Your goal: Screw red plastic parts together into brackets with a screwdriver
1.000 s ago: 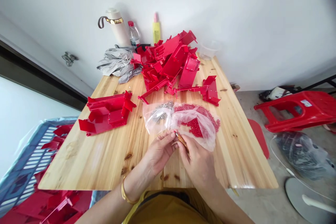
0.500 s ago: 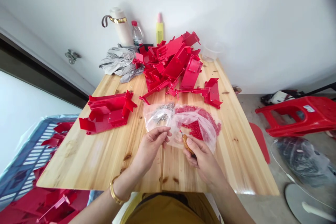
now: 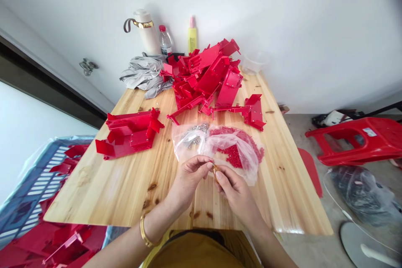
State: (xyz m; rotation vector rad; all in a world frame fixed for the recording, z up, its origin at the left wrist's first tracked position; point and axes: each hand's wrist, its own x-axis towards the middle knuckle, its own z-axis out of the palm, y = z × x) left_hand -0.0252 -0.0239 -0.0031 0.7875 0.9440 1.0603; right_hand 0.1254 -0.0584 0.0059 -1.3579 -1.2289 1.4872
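Head: left hand (image 3: 188, 177) rejoins tool (image 3: 216, 171) in right hand (image 3: 235, 191).

The left hand (image 3: 188, 176) and right hand (image 3: 234, 190), apart half a second ago, come back together. Their fingers (image 3: 205, 163) meet at the brown-handled tool (image 3: 216, 169), now mostly hidden between them and drawn back from the plastic bag (image 3: 238, 150).

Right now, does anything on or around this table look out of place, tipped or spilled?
A red stool lies tipped on its side on the floor to the right. Red plastic parts are heaped loosely at the far end of the table. The bags look unspilled.
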